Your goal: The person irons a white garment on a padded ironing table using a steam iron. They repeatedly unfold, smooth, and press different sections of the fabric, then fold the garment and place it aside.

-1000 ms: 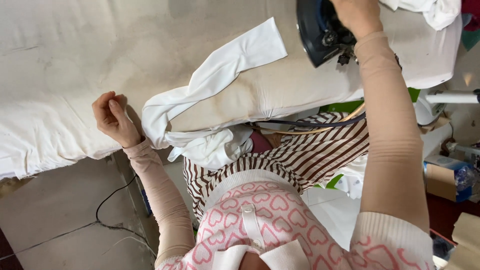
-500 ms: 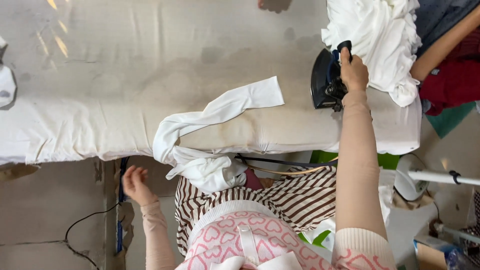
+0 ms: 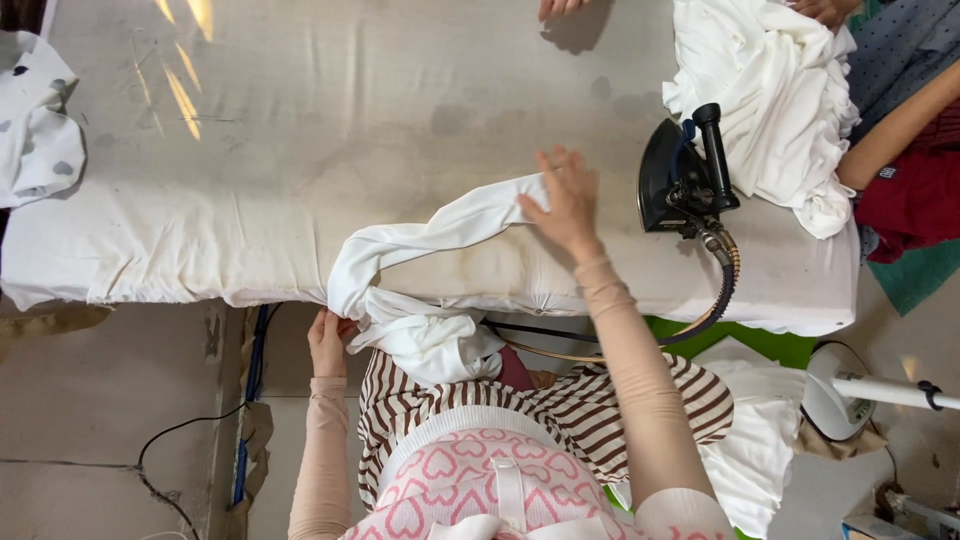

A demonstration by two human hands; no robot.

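A white garment (image 3: pixel 430 235) lies across the stained padded ironing table (image 3: pixel 300 150), one end hanging over the near edge in a bunch. My right hand (image 3: pixel 565 200) rests flat, fingers spread, on the garment's end on the table. My left hand (image 3: pixel 328 340) is below the table's near edge, gripping the hanging bunch of the garment. A dark steam iron (image 3: pixel 685 175) stands on its heel just right of my right hand, with nothing holding it.
A heap of white cloth (image 3: pixel 770 100) lies at the table's right end. Another person's hands (image 3: pixel 560 8) and arm (image 3: pixel 895 125) reach in from the far side. A spotted cloth (image 3: pixel 35 120) sits far left. The iron's hose (image 3: pixel 720 295) loops off the edge. A white stand (image 3: pixel 850 385) is at right.
My right hand let go of the iron and moved left onto the garment. My left hand rose from below the table and took hold of the hanging cloth.
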